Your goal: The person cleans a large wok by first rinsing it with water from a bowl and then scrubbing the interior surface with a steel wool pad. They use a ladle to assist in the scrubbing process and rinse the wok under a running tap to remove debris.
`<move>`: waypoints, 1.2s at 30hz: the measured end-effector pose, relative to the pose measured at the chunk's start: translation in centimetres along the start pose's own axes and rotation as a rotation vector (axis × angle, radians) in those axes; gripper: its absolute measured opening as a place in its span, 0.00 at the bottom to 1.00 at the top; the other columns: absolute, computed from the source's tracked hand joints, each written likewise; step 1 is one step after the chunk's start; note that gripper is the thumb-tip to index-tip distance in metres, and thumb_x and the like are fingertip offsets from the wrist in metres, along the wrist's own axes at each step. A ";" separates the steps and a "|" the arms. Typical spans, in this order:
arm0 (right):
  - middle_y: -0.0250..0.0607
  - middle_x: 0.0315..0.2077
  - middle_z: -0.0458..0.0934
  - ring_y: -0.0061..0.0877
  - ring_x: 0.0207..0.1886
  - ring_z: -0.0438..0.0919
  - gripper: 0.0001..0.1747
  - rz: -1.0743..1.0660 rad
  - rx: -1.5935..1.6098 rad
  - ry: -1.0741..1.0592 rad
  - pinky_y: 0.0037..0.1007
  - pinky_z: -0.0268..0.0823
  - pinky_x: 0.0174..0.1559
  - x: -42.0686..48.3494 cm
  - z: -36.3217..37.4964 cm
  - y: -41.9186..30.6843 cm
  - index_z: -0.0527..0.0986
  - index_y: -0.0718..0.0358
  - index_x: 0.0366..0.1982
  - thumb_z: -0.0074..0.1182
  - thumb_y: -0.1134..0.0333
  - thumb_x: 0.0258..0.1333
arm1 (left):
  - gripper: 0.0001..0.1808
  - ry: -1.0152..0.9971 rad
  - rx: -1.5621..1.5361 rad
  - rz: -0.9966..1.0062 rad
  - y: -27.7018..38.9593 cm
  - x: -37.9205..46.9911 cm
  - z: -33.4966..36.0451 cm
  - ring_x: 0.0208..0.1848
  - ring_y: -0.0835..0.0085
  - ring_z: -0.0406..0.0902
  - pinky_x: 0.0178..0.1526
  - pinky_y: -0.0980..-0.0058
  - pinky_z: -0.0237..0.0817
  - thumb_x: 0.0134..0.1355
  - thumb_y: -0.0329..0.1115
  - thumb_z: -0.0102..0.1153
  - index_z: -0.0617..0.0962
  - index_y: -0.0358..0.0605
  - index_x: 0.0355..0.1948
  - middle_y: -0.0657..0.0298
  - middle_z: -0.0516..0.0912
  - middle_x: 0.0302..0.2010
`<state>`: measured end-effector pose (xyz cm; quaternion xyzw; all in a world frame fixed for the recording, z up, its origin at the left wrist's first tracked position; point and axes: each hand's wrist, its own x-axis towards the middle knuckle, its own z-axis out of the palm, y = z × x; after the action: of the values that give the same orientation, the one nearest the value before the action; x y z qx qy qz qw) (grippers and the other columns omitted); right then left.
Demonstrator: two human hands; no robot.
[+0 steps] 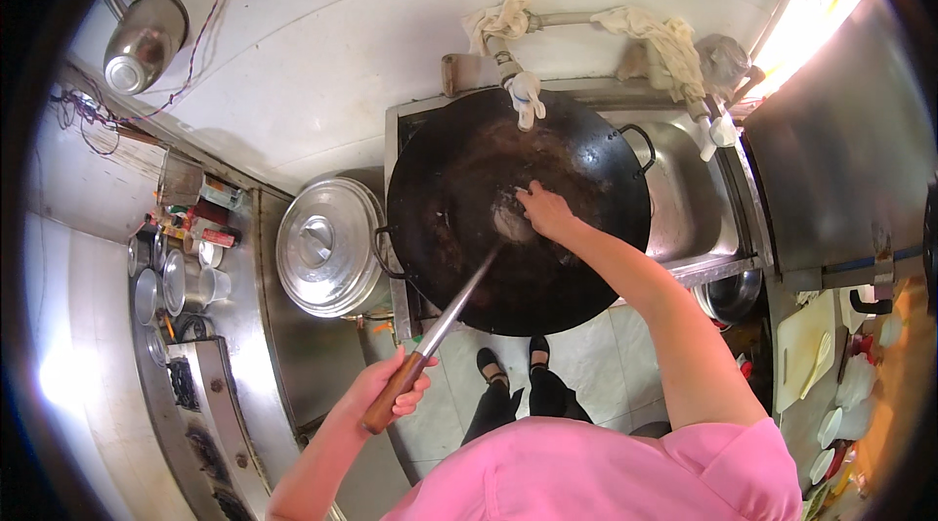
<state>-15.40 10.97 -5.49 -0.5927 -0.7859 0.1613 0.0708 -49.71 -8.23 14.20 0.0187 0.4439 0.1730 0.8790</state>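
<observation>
My left hand (399, 385) is closed round the wooden handle of a long metal-shafted ladle or turner (458, 301). The far end of that tool reaches down to the middle of a large dark wok (469, 279) with two loop handles. My right hand (544, 209) is inside the wok, its fingers at a pale round patch (511, 220) at the tool's end; whether this is the tool's head or something on it, I cannot tell. What the right fingers hold is too small to make out. A white-handled tap (525, 92) hangs over the wok's far edge.
Left of the wok stands a lidded metal pot (330, 250). A steel sink (674, 191) lies right of it, with a second tap (714, 136) above. Cans and containers (179, 279) line the left shelf. A cutting board (802, 352) is at the right.
</observation>
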 end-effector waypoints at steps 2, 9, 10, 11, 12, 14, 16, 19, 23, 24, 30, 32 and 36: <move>0.51 0.43 0.69 0.45 0.44 0.75 0.19 -0.030 0.063 0.054 0.42 0.70 0.44 0.4 1.5 0.0 0.72 0.59 0.45 0.52 0.70 0.48 | 0.22 0.027 0.099 -0.003 0.3 0.2 0.3 0.16 0.81 0.64 0.16 0.83 0.57 0.69 0.45 0.37 0.67 0.34 0.50 0.63 0.71 0.26; 0.49 0.43 0.72 0.44 0.45 0.75 0.13 -0.187 0.069 -0.040 0.42 0.69 0.45 1.3 4.1 -0.2 0.75 0.60 0.39 0.47 0.73 0.49 | 0.19 0.125 0.265 -0.026 1.6 0.9 0.3 0.15 0.79 0.65 0.16 0.80 0.58 0.68 0.42 0.39 0.70 0.35 0.48 0.62 0.71 0.24; 0.50 0.42 0.72 0.44 0.45 0.75 0.13 -0.258 0.021 -0.114 0.41 0.69 0.44 -0.1 3.1 -0.1 0.75 0.61 0.39 0.48 0.73 0.49 | 0.19 0.129 0.247 -0.020 1.2 0.7 0.0 0.15 0.79 0.65 0.16 0.80 0.58 0.68 0.42 0.39 0.69 0.35 0.48 0.62 0.71 0.24; 0.50 0.41 0.73 0.44 0.45 0.75 0.13 -0.330 -0.027 -0.188 0.41 0.70 0.43 -0.8 2.2 -0.2 0.75 0.62 0.39 0.48 0.74 0.49 | 0.19 0.134 0.228 -0.014 0.9 0.4 -0.3 0.15 0.79 0.65 0.16 0.80 0.58 0.68 0.41 0.39 0.69 0.35 0.48 0.62 0.71 0.24; 0.51 0.41 0.73 0.44 0.44 0.76 0.13 -0.285 -0.062 -0.168 0.41 0.70 0.43 -0.3 1.6 0.2 0.75 0.62 0.38 0.48 0.74 0.48 | 0.19 0.118 0.231 -0.021 1.1 0.5 -0.3 0.15 0.79 0.65 0.16 0.80 0.58 0.68 0.41 0.38 0.69 0.35 0.49 0.62 0.71 0.25; 0.52 0.40 0.73 0.44 0.44 0.76 0.12 -0.203 -0.128 -0.131 0.41 0.71 0.42 0.9 0.5 0.7 0.75 0.63 0.38 0.49 0.74 0.47 | 0.19 0.092 0.231 -0.035 1.4 0.4 -0.2 0.15 0.79 0.65 0.16 0.80 0.58 0.68 0.41 0.38 0.69 0.35 0.49 0.62 0.71 0.25; 0.51 0.40 0.73 0.44 0.43 0.76 0.12 -0.102 -0.108 -0.015 0.40 0.71 0.42 3.4 1.1 0.5 0.75 0.63 0.36 0.49 0.74 0.47 | 0.19 0.076 0.262 -0.063 2.3 0.8 0.5 0.15 0.79 0.65 0.16 0.80 0.57 0.68 0.41 0.38 0.69 0.36 0.49 0.62 0.71 0.25; 0.51 0.39 0.73 0.45 0.43 0.75 0.11 -0.096 -0.048 -0.002 0.41 0.70 0.40 3.6 3.2 -0.4 0.74 0.62 0.34 0.52 0.76 0.42 | 0.19 0.117 0.276 -0.078 2.6 0.9 0.8 0.15 0.79 0.65 0.16 0.80 0.57 0.68 0.42 0.39 0.70 0.36 0.48 0.63 0.71 0.25; 0.51 0.42 0.73 0.44 0.45 0.76 0.12 -0.250 -0.077 -0.206 0.42 0.70 0.43 -0.1 1.9 0.7 0.76 0.60 0.36 0.50 0.74 0.46 | 0.19 0.145 0.259 -0.041 1.9 0.0 0.0 0.15 0.80 0.65 0.16 0.80 0.57 0.68 0.42 0.39 0.70 0.36 0.49 0.63 0.71 0.24; 0.51 0.45 0.73 0.44 0.46 0.76 0.13 -0.276 -0.097 -0.228 0.42 0.70 0.45 -0.5 1.2 1.5 0.77 0.59 0.38 0.49 0.73 0.48 | 0.19 0.144 0.267 -0.038 2.1 0.0 0.1 0.16 0.80 0.65 0.16 0.80 0.57 0.68 0.42 0.39 0.70 0.37 0.49 0.63 0.71 0.24; 0.51 0.41 0.74 0.44 0.44 0.76 0.14 -0.068 -0.080 0.023 0.42 0.70 0.44 3.9 1.3 -0.3 0.77 0.60 0.38 0.50 0.76 0.46 | 0.19 0.105 0.288 -0.106 3.3 0.8 0.9 0.16 0.80 0.65 0.16 0.80 0.56 0.68 0.42 0.39 0.70 0.37 0.49 0.63 0.71 0.24; 0.51 0.39 0.75 0.44 0.43 0.76 0.13 -0.180 -0.077 -0.076 0.42 0.70 0.44 2.3 2.4 -0.8 0.77 0.60 0.37 0.50 0.75 0.46 | 0.19 0.124 0.281 -0.080 2.7 0.6 0.5 0.16 0.79 0.65 0.15 0.80 0.56 0.68 0.42 0.39 0.70 0.37 0.49 0.63 0.71 0.24; 0.51 0.35 0.76 0.44 0.42 0.77 0.10 -0.099 -0.126 -0.212 0.42 0.71 0.42 0.2 -0.2 -0.2 0.77 0.62 0.35 0.48 0.72 0.49 | 0.19 0.141 0.265 -0.036 2.3 -0.3 0.3 0.16 0.80 0.65 0.15 0.80 0.56 0.67 0.41 0.40 0.70 0.37 0.49 0.63 0.71 0.24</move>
<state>-15.62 11.15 -5.22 -0.5363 -0.8257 0.1697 -0.0418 -50.31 -6.18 15.06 0.1146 0.5238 0.0981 0.8384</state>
